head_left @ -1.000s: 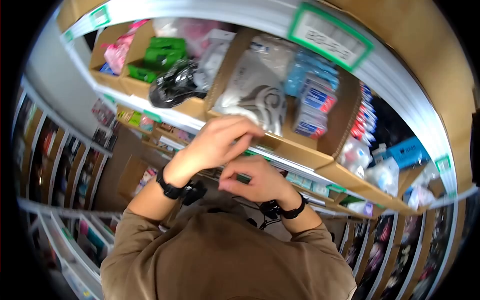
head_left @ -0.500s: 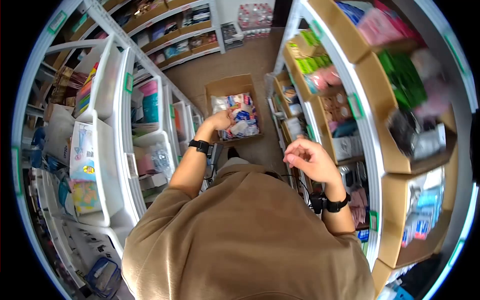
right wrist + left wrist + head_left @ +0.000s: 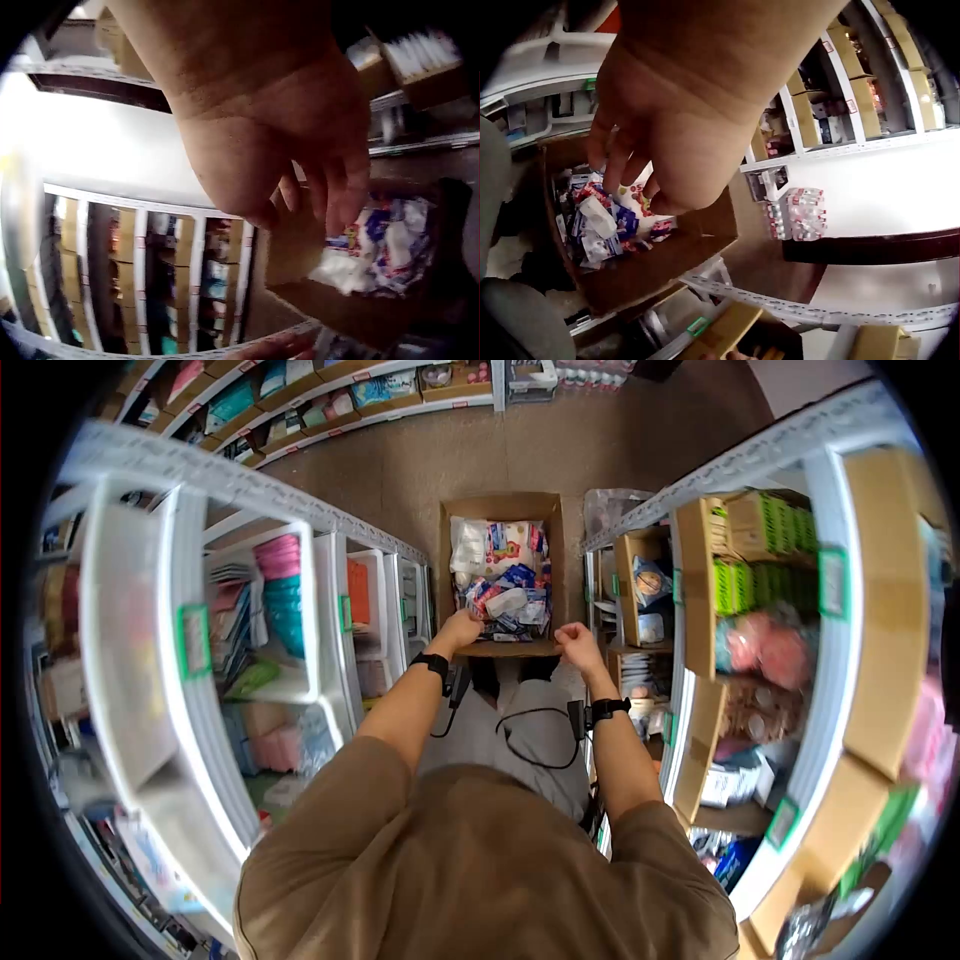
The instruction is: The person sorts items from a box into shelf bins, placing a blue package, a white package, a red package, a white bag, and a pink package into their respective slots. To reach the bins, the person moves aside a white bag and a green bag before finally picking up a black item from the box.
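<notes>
A cardboard carton (image 3: 500, 507) stands on the floor in the head view, partly filled with white, blue and red plastic packets (image 3: 512, 575). My left hand (image 3: 459, 631) is at its near left corner, fingers bent loosely; whether they touch the cardboard cannot be told. At the near right corner is my right hand (image 3: 580, 647), its fingers loosely bent. The left wrist view has the left hand (image 3: 675, 142) with fingers hanging over the packets (image 3: 600, 217). In the right wrist view the right hand (image 3: 300, 142) hangs beside the packets (image 3: 394, 240), holding nothing visible.
White bins (image 3: 312, 610) line the shelving on the left. Cardboard bins (image 3: 700, 585) with green packs and pink bags fill the right-hand shelves. Beyond the carton lies brown floor (image 3: 400, 465), with more shelving at the far left. A black cable (image 3: 540, 763) hangs before my legs.
The head view has turned from the right-hand shelf down to the carton, which now appears nearer. My left hand has drawn back from above the packets; my right hand has moved in to the carton's near side.
</notes>
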`<action>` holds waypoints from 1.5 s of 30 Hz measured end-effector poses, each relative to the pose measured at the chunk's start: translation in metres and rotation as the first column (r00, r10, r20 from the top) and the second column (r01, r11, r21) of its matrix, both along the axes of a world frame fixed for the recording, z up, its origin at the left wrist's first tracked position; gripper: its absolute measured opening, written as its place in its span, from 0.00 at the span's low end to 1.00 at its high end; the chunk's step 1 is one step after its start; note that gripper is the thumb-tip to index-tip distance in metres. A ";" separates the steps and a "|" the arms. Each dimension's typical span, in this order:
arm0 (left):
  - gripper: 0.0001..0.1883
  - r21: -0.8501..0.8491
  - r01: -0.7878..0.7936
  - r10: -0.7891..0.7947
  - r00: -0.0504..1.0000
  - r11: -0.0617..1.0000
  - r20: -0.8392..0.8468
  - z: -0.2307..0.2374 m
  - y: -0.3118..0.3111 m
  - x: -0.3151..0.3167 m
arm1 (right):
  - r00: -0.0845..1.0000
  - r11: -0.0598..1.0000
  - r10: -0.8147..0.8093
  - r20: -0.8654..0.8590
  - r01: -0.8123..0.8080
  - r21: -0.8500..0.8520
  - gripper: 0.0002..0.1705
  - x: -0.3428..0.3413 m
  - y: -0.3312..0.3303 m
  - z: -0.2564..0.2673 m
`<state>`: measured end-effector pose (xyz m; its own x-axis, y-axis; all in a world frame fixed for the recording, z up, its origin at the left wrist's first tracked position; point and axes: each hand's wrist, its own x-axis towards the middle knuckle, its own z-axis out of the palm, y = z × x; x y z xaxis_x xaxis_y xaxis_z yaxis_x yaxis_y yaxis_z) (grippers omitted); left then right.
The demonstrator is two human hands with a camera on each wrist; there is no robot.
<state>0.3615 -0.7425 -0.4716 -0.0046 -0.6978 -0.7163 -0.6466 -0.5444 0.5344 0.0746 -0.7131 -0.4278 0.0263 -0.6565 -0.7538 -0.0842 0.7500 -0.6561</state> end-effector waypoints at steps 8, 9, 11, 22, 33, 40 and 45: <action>0.27 -0.043 -0.149 0.153 0.984 0.988 0.092 -0.216 -0.070 0.012 | 0.827 0.951 0.185 -0.531 -0.287 -0.117 0.27 -0.022 0.000 -0.228; 0.27 -0.030 -0.159 0.161 0.982 0.987 0.093 -0.242 -0.081 0.014 | 0.825 0.949 0.200 -0.529 -0.297 -0.104 0.27 -0.024 -0.004 -0.239; 0.31 -0.057 -0.137 0.145 0.974 0.989 0.172 -0.289 -0.110 0.019 | 0.782 0.910 0.413 -0.467 -0.378 0.171 0.26 -0.029 -0.019 -0.255; 0.29 0.078 -0.725 0.720 0.688 0.684 0.086 -0.503 -0.146 0.066 | 0.885 0.857 0.404 -0.232 -0.278 0.434 0.34 -0.038 -0.066 -0.254; 0.08 -0.468 -0.668 0.735 0.676 0.579 -0.057 -0.403 -0.156 0.035 | 0.822 0.851 0.469 -0.323 -0.323 0.414 0.30 -0.039 -0.057 -0.256; 0.05 -0.838 -0.126 -0.033 0.985 0.530 -0.169 -0.092 -0.118 -0.063 | 0.990 0.996 0.083 -0.116 -0.079 0.032 0.30 0.006 -0.094 -0.120; 0.08 -0.908 0.068 -0.543 0.819 0.413 -0.186 0.078 -0.071 -0.116 | 0.733 0.964 -0.262 0.628 0.227 0.137 0.23 0.014 -0.126 -0.012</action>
<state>0.2459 -0.8132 -0.3935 -0.4592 -0.8096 0.3657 -0.2617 0.5167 0.8152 0.0883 -0.8396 -0.4397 0.3543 -0.6715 -0.6508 0.5295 0.7177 -0.4523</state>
